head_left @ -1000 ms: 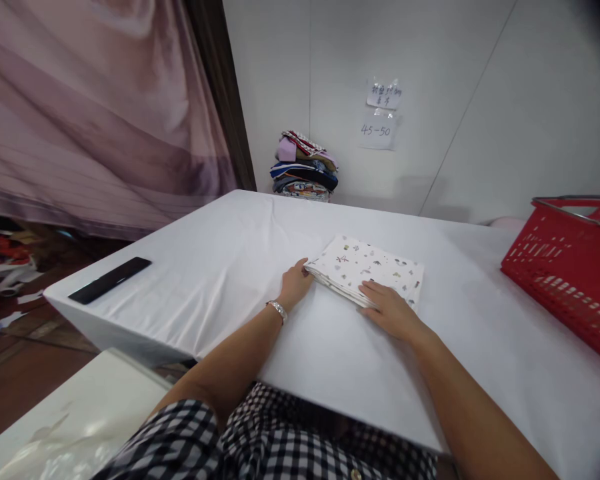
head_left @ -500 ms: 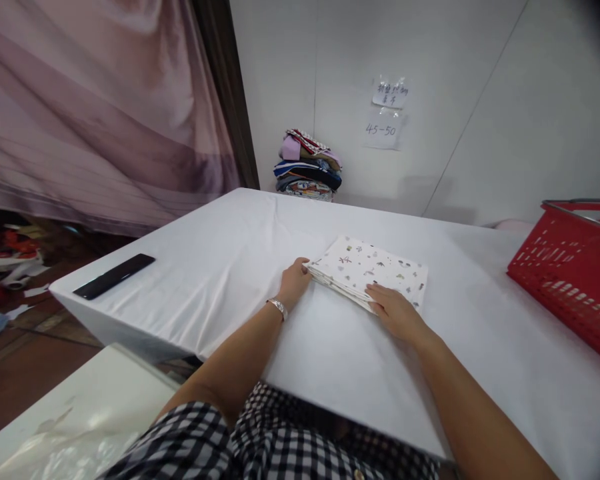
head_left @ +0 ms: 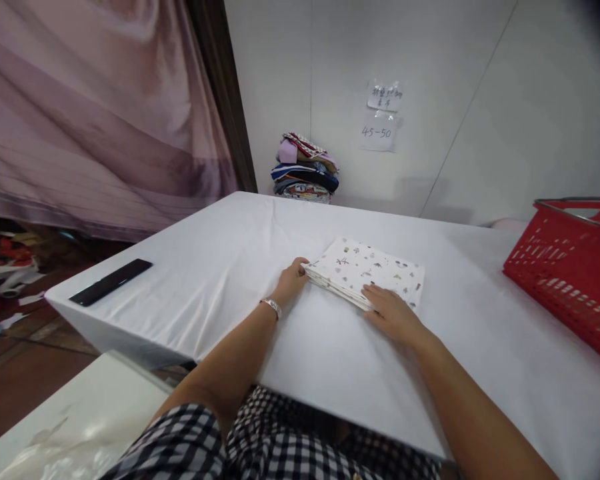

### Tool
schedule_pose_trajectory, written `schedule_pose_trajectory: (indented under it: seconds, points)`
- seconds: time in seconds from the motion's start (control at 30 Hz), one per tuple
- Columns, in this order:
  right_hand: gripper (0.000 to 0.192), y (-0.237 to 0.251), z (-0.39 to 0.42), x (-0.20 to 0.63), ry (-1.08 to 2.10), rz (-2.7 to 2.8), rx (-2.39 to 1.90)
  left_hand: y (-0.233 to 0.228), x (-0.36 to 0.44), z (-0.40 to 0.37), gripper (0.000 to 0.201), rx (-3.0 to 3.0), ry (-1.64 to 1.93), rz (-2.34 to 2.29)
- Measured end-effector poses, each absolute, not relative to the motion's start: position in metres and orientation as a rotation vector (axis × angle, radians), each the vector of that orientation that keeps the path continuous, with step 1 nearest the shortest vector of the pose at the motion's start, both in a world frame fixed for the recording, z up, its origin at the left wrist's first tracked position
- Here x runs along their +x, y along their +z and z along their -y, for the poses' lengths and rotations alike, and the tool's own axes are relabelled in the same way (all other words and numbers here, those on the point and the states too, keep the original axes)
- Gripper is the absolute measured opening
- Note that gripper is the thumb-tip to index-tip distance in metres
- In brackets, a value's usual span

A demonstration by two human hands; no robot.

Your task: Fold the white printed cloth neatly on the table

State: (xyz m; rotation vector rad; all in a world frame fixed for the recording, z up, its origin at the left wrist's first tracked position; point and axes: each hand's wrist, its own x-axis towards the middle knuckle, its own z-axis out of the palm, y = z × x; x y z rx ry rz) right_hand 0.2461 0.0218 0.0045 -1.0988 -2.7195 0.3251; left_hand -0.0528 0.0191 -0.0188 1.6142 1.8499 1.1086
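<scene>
A folded white cloth [head_left: 367,265] with small printed motifs lies flat on the white-covered table, its layered edge facing me. At its near left corner, my left hand [head_left: 291,279] is closed, with thumb and fingers pinching the layers. My right hand [head_left: 389,311] rests on the near right part of the cloth with its fingers stretched out and lying flat. The palm side of the right hand is hidden.
A red plastic basket [head_left: 565,273] stands at the table's right side. A black flat object [head_left: 111,283] lies near the left edge of the table [head_left: 220,247]. Folded fabrics [head_left: 305,170] are stacked by the wall, and a pink curtain [head_left: 95,113] hangs at left.
Both hands keep their places on the folded cloth, which looks unchanged. Only the camera view has shifted slightly.
</scene>
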Motion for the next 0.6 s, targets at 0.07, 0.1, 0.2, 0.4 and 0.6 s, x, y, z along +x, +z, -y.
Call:
schedule_pose_trajectory:
  seconds: [0.07,0.1,0.2,0.4,0.6]
  points:
    - [0.054,0.004,-0.021,0.246,0.327,2.743,-1.119,-0.016,-0.055,-0.019,0.034,1.653,1.092,-1.792]
    - [0.055,0.004,-0.021,0.247,0.329,2.753,-1.130,-0.014,-0.056,-0.018,0.033,1.673,1.082,-1.769]
    - [0.058,0.001,-0.021,0.248,0.336,2.766,-1.152,-0.010,-0.059,-0.018,0.030,1.704,1.057,-1.703]
    - [0.054,0.000,-0.020,0.249,0.300,2.747,-1.129,-0.011,-0.068,-0.022,0.033,1.776,0.993,-1.661]
    - [0.069,-0.006,-0.016,0.252,0.158,2.745,-1.172,-0.013,-0.073,-0.025,0.034,1.795,0.949,-1.627]
